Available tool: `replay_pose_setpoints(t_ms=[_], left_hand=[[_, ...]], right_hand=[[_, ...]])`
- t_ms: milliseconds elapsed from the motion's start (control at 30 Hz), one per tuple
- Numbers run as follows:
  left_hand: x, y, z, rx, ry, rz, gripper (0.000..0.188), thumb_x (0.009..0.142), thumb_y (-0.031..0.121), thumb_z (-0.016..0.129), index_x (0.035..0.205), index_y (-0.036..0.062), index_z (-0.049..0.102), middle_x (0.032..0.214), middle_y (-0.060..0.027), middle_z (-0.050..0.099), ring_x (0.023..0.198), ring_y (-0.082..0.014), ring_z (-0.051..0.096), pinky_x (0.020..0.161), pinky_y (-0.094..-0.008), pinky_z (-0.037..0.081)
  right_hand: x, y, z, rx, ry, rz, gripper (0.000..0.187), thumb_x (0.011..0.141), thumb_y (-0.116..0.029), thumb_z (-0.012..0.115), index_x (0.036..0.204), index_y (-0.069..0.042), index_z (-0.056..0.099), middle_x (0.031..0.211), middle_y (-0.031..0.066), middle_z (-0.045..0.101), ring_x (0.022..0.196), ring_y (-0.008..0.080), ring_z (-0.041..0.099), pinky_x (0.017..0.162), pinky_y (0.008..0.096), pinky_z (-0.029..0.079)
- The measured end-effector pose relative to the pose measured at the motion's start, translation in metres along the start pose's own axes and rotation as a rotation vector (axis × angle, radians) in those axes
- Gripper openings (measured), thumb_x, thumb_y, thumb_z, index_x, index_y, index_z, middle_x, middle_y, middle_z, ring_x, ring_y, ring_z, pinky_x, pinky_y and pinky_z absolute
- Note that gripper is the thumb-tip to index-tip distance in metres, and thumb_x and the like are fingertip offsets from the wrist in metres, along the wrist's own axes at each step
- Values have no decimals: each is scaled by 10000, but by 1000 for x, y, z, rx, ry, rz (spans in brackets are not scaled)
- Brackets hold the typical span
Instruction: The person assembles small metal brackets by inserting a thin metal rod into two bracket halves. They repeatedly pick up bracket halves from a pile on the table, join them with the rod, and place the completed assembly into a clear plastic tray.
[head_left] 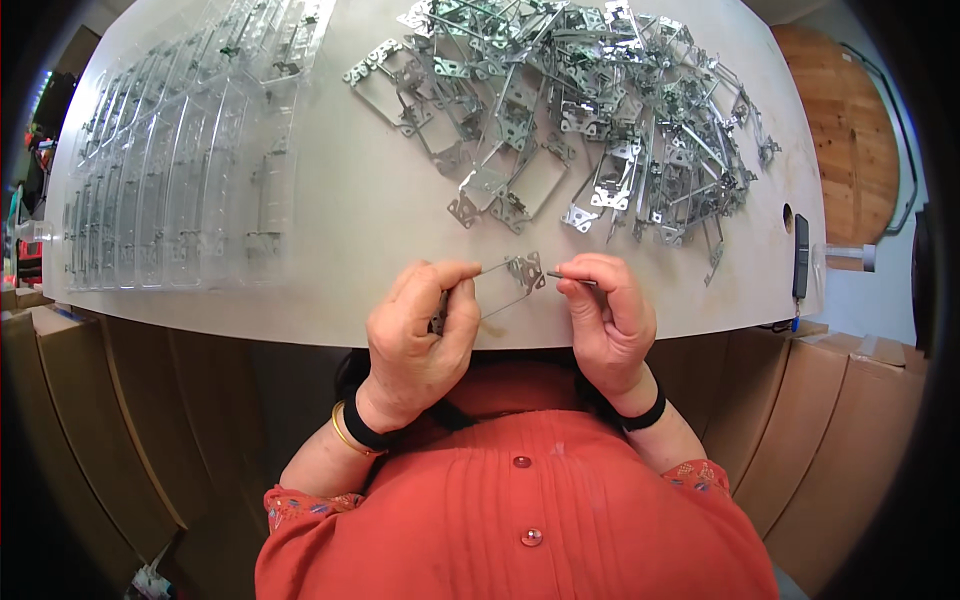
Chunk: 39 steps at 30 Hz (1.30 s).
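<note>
Near the table's front edge, my left hand [415,335] is closed on a metal wire-and-plate bracket [526,271], gripping its left end. Two thin rods run from my fingers to a stamped plate with cut-outs at the right end. My right hand [612,325] pinches a short, thin dark tool [570,276] between thumb and forefinger. The tool's tip points left and comes close to the bracket's plate; whether they touch is hard to tell. Beyond both hands lies a tangled heap of similar metal brackets [610,120].
Clear plastic trays [190,180] with long slots, several holding metal parts, cover the table's left side. On the right edge of the pale table [350,220] sit a dark handheld device [801,257] and a round hole [788,217]. Cardboard boxes [835,430] stand below on both sides.
</note>
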<state>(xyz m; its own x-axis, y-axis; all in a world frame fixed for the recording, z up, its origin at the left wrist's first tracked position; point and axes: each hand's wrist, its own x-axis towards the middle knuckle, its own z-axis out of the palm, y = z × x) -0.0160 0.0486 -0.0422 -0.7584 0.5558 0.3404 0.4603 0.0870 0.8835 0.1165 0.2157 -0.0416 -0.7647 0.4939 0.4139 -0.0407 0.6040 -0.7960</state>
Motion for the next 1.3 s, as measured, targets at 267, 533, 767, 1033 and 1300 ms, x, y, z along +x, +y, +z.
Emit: replay_pose_setpoints(t_ms=[267,533,767,1033,1300], left_hand=[[3,0,-2,39,4,3,191,901,-116,699,1054,-4,721,770,-69,608,594,-132,528,550,-281,447],[2,2,0,-20,16,-39,147,936,-93,685,1044,-9,738,749,-31,562,632,-101,480,571,-269,392],[2,-1,0,6,15,-9,163,927,-97,682,1054,-6,728,744,-42,557,617,-116,483,569,-279,406],[2,0,0,-7,22,-25,166,924,-96,682,1054,-3,729,755,-42,570,626,-116,504,575,-279,420],[2,1,-1,-8,19,-19,165,921,-96,682,1047,-1,731,764,-53,587,632,-135,528,583,-291,438]], right_hand=[[2,-3,-2,-12,-51,14,178,949,64,742,1107,-12,714,1018,122,726,799,188,679,691,280,538],[1,-2,-2,-2,-60,19,163,954,45,753,1102,-14,716,1023,123,726,809,183,679,693,275,537],[-1,-2,-3,-7,-62,22,163,949,35,764,1098,-13,718,1016,125,725,807,190,675,690,277,534],[2,-5,-1,-56,-71,-6,159,941,30,775,1084,-12,720,990,127,725,808,221,683,692,294,540],[3,-3,0,-75,-65,-32,158,942,2,790,1081,-15,718,975,126,718,817,228,688,696,303,544]])
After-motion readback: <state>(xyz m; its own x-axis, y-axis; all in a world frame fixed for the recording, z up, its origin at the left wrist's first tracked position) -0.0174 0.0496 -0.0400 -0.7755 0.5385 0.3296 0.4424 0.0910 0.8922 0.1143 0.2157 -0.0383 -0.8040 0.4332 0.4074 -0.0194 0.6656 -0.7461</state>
